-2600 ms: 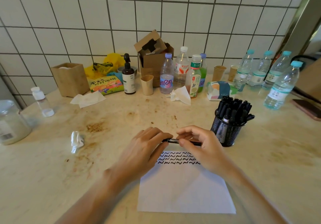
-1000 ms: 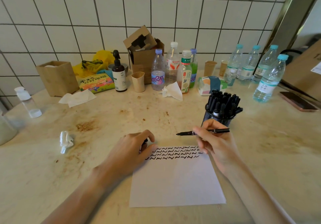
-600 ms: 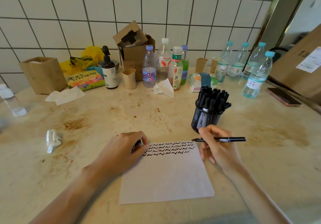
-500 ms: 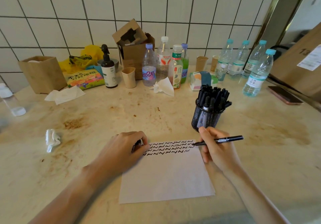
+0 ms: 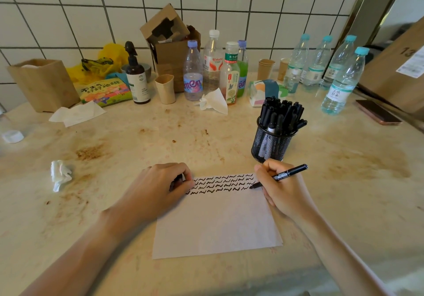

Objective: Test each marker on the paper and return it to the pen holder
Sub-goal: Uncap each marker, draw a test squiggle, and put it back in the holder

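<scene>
Here the right hand (image 5: 284, 190) grips the marker (image 5: 281, 176), tip on the paper (image 5: 218, 222); the left hand (image 5: 158, 187) is curled closed.

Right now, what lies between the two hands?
In the head view, the paper's top edge with rows of black squiggles spans from left hand to right hand.

The right hand (image 5: 283, 190) is curled in a writing grip around a marker (image 5: 281, 176), its outer edge resting down and the forearm running off toward the lower right. The left hand (image 5: 158, 189) lies knuckles up, fingers (image 5: 183, 176) curled under around something small and dark. The left forearm reaches in from the lower left.
</scene>
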